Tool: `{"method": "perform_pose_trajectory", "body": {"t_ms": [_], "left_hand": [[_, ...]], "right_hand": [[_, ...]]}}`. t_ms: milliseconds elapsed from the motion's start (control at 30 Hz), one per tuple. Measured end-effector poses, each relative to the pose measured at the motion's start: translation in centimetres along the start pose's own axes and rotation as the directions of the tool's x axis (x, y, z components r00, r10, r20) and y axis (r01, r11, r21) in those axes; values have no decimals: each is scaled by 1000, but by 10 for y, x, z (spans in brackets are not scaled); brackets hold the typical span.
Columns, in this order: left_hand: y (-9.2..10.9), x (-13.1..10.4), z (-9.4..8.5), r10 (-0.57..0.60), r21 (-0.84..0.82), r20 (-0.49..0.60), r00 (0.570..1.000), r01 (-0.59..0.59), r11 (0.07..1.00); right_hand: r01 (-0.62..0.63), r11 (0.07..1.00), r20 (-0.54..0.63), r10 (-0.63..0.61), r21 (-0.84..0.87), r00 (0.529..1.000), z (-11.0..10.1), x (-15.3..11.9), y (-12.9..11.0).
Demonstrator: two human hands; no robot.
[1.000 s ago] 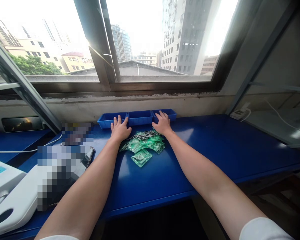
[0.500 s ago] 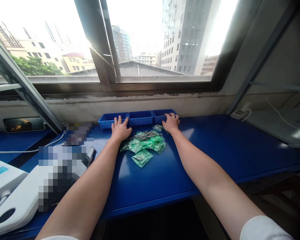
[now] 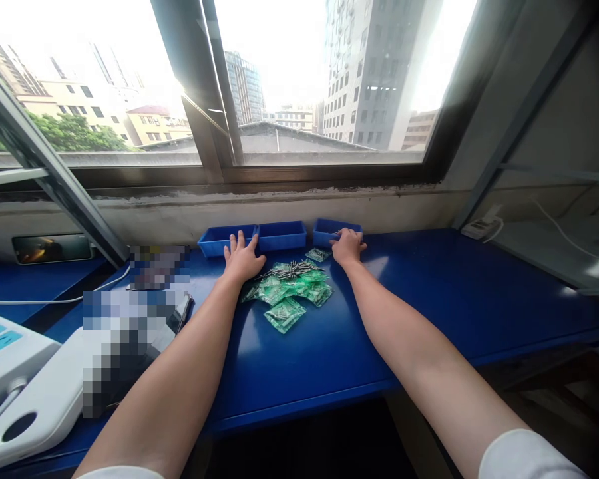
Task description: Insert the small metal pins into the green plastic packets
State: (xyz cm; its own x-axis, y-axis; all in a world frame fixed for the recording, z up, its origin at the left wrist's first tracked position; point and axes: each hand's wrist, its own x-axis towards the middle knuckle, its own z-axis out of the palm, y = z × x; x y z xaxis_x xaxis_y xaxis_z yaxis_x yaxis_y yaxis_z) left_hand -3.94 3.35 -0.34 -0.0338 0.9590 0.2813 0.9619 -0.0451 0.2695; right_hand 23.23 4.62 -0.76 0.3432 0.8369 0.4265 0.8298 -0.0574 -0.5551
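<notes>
Three blue plastic bins stand in a row by the wall. My left hand (image 3: pixel 243 258) has its fingers spread over the front edge of the left bin (image 3: pixel 210 248), near where that bin meets the middle bin (image 3: pixel 281 235). On the right, my right hand (image 3: pixel 348 247) grips the front rim of the right bin (image 3: pixel 324 231), which sits apart from the middle one by a narrow gap. Between my arms lies a pile of green-tinted plastic packets (image 3: pixel 285 315) with small pieces inside. Loose metal screws (image 3: pixel 294 269) are heaped on top. A small clear packet (image 3: pixel 318 255) rests behind the pile.
The blue table (image 3: pixel 299 379) runs along a window wall. At left are a white device (image 3: pixel 44 399), a phone (image 3: pixel 52 247) propped upright, a white cable and blurred items. A metal shelf post (image 3: pixel 74 173) rises there. A power strip (image 3: pixel 479 226) lies at the right.
The right bin has slid to the right with my right hand, opening a gap beside the middle bin. My left hand has stayed almost where it was.
</notes>
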Motion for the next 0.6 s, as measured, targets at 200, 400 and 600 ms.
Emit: {"method": "perform_pose_trajectory", "body": {"t_ms": [200,400,600], "left_hand": [[5,-3,-1,-8,-43,-66,998,5,999],[23,-9,-21,-157,-501,-190,969,42,865],[34,-16,-32,-199,-865,34,979,129,485]], "right_hand": [[153,988,-153,-152,-8,977,-17,-7,-21],[411,912,-21,-410,23,912,-27,-35,-57],[536,841,14,-538,78,843,-28,-57,-76]]}}
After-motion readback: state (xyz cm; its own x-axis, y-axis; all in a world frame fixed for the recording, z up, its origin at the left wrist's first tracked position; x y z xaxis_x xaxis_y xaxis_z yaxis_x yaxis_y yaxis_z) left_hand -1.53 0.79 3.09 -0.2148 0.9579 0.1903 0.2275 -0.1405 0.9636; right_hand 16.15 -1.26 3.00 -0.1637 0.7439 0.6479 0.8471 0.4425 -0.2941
